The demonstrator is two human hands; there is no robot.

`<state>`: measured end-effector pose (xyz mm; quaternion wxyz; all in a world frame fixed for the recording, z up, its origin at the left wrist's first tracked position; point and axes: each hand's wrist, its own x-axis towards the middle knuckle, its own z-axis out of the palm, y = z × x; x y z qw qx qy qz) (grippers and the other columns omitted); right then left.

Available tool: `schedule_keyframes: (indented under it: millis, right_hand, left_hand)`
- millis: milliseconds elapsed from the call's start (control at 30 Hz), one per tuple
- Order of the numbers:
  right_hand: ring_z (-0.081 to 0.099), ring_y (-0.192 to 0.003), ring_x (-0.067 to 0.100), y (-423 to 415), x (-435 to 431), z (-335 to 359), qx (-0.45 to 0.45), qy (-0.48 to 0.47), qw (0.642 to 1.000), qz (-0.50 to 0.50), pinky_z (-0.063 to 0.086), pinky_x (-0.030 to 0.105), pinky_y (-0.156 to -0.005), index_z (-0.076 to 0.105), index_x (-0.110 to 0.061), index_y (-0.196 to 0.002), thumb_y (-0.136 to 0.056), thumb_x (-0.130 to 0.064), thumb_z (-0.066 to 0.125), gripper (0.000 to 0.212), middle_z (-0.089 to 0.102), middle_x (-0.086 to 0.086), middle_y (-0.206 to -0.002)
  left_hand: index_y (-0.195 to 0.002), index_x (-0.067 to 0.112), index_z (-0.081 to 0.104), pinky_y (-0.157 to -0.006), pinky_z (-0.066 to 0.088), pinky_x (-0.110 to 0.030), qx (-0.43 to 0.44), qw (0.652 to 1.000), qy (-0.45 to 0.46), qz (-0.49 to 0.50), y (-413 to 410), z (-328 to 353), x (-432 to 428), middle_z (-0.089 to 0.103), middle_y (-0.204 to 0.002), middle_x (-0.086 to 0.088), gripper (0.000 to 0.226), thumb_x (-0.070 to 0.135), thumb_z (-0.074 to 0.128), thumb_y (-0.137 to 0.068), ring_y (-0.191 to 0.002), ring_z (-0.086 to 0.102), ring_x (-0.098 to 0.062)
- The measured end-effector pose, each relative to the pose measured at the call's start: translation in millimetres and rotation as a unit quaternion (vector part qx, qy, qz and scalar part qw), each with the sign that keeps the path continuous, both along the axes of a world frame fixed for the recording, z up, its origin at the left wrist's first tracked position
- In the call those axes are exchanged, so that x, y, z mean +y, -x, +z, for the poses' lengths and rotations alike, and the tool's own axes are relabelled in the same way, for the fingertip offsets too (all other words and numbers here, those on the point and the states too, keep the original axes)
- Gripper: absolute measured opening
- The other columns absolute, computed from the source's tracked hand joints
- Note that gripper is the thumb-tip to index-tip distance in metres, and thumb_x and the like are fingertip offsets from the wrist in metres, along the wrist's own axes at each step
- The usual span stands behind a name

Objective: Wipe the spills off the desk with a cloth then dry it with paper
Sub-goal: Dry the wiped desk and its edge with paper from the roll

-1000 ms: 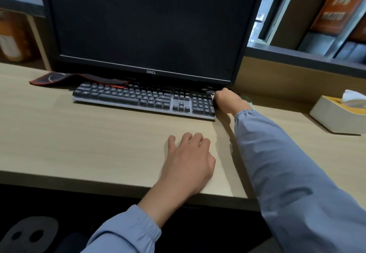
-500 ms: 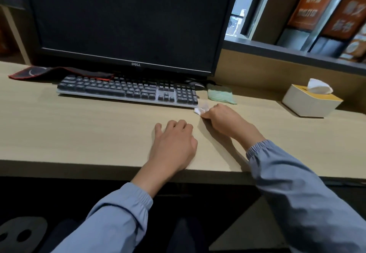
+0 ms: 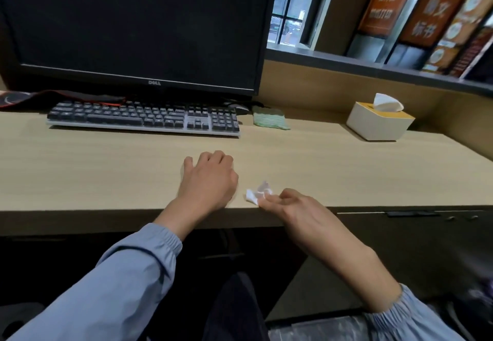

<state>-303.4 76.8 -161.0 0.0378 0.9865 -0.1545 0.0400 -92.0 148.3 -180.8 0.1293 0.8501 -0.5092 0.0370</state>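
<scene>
Head view: right hand pinches crumpled paper, left hand rests relaxed on bench; cloth lies aside, drying seemingly underway.

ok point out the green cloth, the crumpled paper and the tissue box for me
green cloth (image 3: 270, 121): head view, middle of the folded fabric
crumpled paper (image 3: 256, 193): head view, centre of the white wad
tissue box (image 3: 372, 127): head view, its cream front wall
</scene>
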Motion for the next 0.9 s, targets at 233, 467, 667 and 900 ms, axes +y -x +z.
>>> schedule_keyframes:
  millis: [233, 467, 667, 900]
  right_hand:
    - [0.046, -0.099, 0.022, 16.1, 8.4, 3.1, -0.012, 0.007, 1.0, -0.011, 0.051, 0.042, -0.079, 0.025, -0.035, -0.159, -0.093, 0.008, 0.044, 0.081, 0.05, -0.008, -0.151]
    - [0.048, -0.101, 0.022, 16.5, 1.8, 7.1, 0.01, 0.02, 0.998, -0.05, 0.051, 0.042, -0.077, 0.027, -0.03, -0.158, -0.099, 0.001, 0.042, 0.068, 0.049, -0.001, -0.15]
    - [0.055, -0.082, 0.035, -25.4, -37.8, 13.3, 0.037, 0.071, 0.994, -0.073, 0.047, 0.041, -0.062, 0.049, -0.018, -0.143, -0.094, 0.001, 0.049, 0.053, 0.055, 0.019, -0.143]
    - [0.059, -0.088, 0.034, -110.7, -118.2, 18.7, 0.031, 0.105, 0.986, -0.125, 0.047, 0.04, -0.07, 0.053, -0.009, -0.125, -0.099, -0.003, 0.041, 0.029, 0.06, 0.02, -0.113]
  left_hand:
    - [-0.135, 0.019, 0.054, -0.106, 0.035, -0.057, 0.014, 0.999, -0.03, 0.011, 3.4, 12.2, -8.6, 0.05, -0.144, -0.003, 0.039, 0.035, 0.033, -0.106, -0.131, 0.044, -0.029]
    - [-0.137, 0.019, 0.054, -0.107, 0.035, -0.057, 0.019, 1.0, -0.004, -0.008, 23.2, 12.3, -34.5, 0.051, -0.142, -0.003, 0.043, 0.037, 0.029, -0.108, -0.129, 0.046, -0.027]
    - [-0.134, 0.021, 0.055, -0.106, 0.032, -0.058, 0.01, 1.0, 0.02, -0.011, 25.7, -1.6, -40.0, 0.052, -0.138, 0.0, 0.043, 0.038, 0.026, -0.108, -0.128, 0.047, -0.024]
    - [-0.135, 0.022, 0.053, -0.109, 0.03, -0.059, 0.009, 0.999, 0.026, -0.017, 25.4, -2.7, -41.1, 0.051, -0.138, 0.001, 0.042, 0.038, 0.027, -0.107, -0.13, 0.045, -0.023]
